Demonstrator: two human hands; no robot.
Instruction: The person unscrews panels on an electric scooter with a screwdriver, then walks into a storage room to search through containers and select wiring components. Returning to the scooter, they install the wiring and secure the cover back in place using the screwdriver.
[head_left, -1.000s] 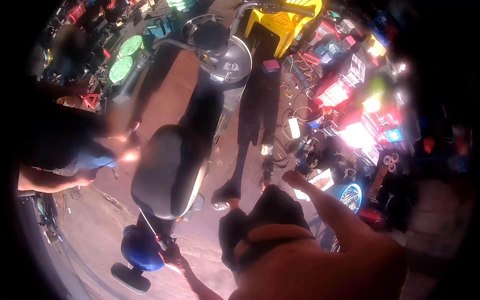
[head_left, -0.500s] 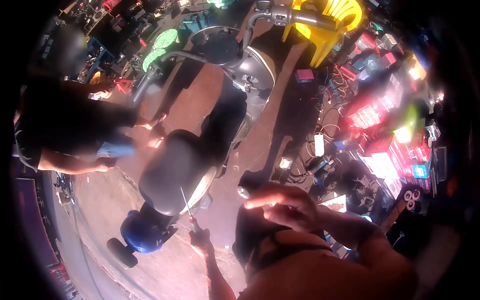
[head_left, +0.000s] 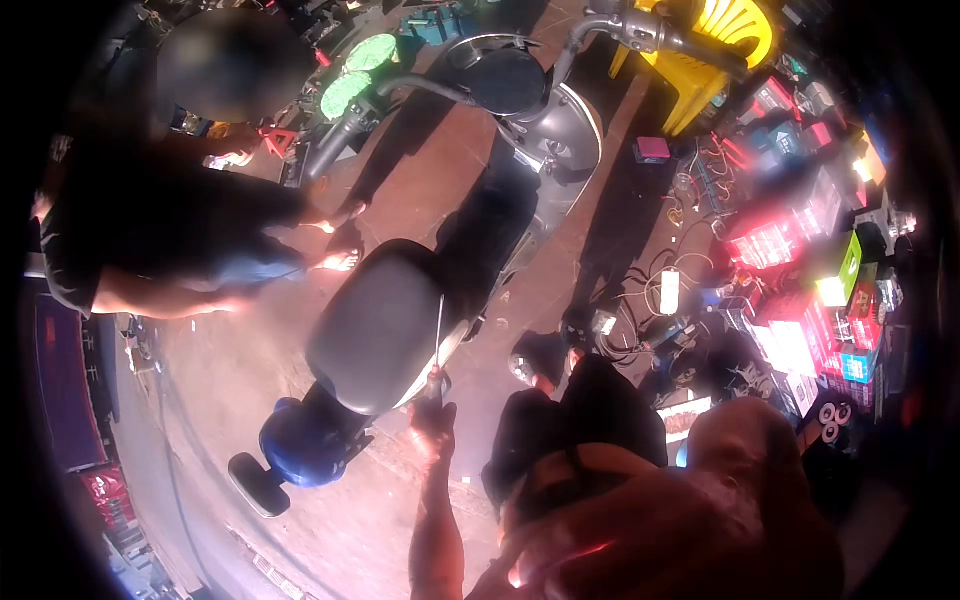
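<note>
My left hand is closed around the handle of a screwdriver. The long thin shaft points up, overlapping the right edge of a scooter's grey seat in view; whether it touches is unclear. Below the seat, at the scooter's rear, is a blue rounded part with a black flap. The handlebar and dark round front lie further up. My right arm is bent close to my body at the lower right. Its hand is dark and blurred, so the fingers cannot be made out.
Another person stands left of the scooter. A yellow plastic chair stands at the upper right. Boxes, cables and loose parts crowd the right side. A small pink box lies on the floor.
The view has shifted, so the scooter appears further right. My left hand has brought the screwdriver more upright by the seat's edge. My right hand has drawn back toward my body.
</note>
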